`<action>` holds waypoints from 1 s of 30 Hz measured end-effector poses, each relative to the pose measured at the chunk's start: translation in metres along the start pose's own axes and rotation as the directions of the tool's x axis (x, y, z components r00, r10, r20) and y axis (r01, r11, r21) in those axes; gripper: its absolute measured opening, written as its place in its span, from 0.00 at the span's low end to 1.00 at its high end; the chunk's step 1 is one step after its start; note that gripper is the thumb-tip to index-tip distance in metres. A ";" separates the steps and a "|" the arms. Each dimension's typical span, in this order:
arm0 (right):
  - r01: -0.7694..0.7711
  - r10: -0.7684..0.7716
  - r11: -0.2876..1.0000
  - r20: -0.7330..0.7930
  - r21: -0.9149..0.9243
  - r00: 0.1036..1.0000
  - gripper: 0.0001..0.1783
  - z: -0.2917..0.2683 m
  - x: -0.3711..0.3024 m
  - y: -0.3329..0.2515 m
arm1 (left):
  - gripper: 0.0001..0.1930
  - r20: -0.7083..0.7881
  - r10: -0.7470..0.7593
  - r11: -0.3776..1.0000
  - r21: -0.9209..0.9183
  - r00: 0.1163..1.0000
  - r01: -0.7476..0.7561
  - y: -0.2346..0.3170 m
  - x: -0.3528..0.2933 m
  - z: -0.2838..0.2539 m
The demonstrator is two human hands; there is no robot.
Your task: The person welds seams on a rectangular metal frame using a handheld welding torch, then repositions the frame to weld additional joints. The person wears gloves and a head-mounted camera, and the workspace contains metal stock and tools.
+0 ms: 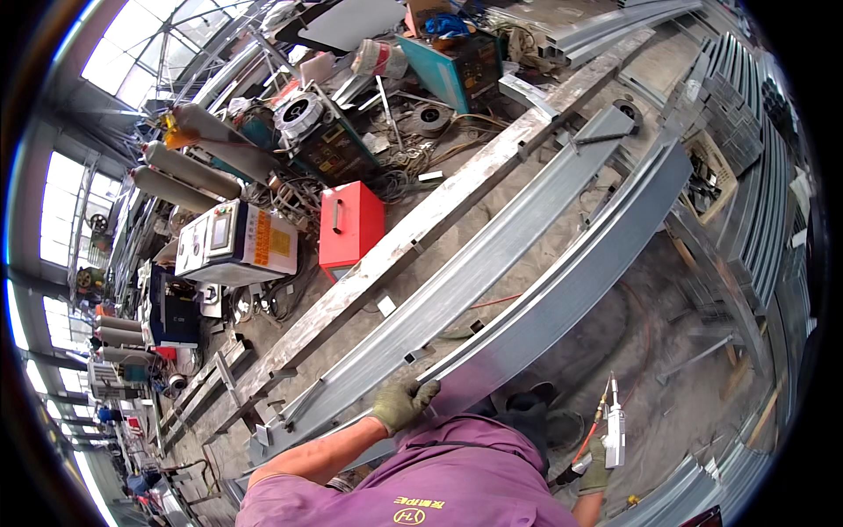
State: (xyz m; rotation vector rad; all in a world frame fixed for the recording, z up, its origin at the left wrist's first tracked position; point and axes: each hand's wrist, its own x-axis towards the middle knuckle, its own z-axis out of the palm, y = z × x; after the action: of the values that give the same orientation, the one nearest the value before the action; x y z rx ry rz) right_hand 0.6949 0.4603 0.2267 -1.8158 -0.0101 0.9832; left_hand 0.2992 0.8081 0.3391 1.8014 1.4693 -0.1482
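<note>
My left hand [404,406], in an olive work glove, is closed over the upper edge of a long galvanized steel channel [562,303] right in front of my body. Low on the right, my gloved right hand [595,467] grips a white welding gun [616,432] held upright. Its thin nozzle points away from me, and an orange-red hose runs along it. My right fingers are partly hidden behind the gun. Parallel to the near channel, a second steel channel [474,259] lies just beyond it, with small dark clips on the edges.
Beyond the channels runs a long, worn, whitish beam [421,230]. Farther left stand a red metal box [351,224], a white machine with a screen [237,241] and grey gas cylinders [193,171]. Stacked steel profiles [746,167] and a crate [707,180] fill the right. Hoses cross the floor.
</note>
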 end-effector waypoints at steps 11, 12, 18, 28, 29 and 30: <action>-0.008 0.007 1.000 -0.064 -0.007 0.998 0.08 0.018 -0.047 0.006 | 0.40 0.219 -0.103 0.945 0.325 0.970 0.027 -0.015 0.043 -0.022; -0.014 0.013 1.000 -0.066 -0.024 0.998 0.08 0.022 -0.053 -0.005 | 0.41 0.210 -0.083 0.951 0.309 0.974 0.014 -0.017 0.049 -0.024; -0.039 0.039 0.999 -0.050 -0.006 0.998 0.08 0.039 -0.075 -0.031 | 0.41 0.232 -0.036 0.918 0.393 0.972 -0.059 -0.026 0.099 -0.050; -0.020 0.014 0.997 -0.083 -0.069 0.996 0.06 0.052 -0.077 -0.026 | 0.41 0.279 0.042 0.769 0.604 0.959 -0.209 -0.041 0.193 -0.071; -0.073 0.069 0.995 -0.073 -0.061 0.995 0.06 0.054 -0.076 -0.029 | 0.41 0.288 0.035 0.761 0.614 0.957 -0.212 -0.041 0.201 -0.073; -0.130 0.127 0.990 -0.066 -0.055 0.990 0.06 0.053 -0.079 -0.030 | 0.41 0.304 0.016 0.768 0.607 0.953 -0.206 -0.037 0.206 -0.076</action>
State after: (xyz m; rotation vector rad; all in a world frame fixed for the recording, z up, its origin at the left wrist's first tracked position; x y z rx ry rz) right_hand 0.6218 0.4822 0.2911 -1.9194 0.1189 1.0255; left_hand 0.3047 1.0164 0.2608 2.2721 1.1662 -0.9043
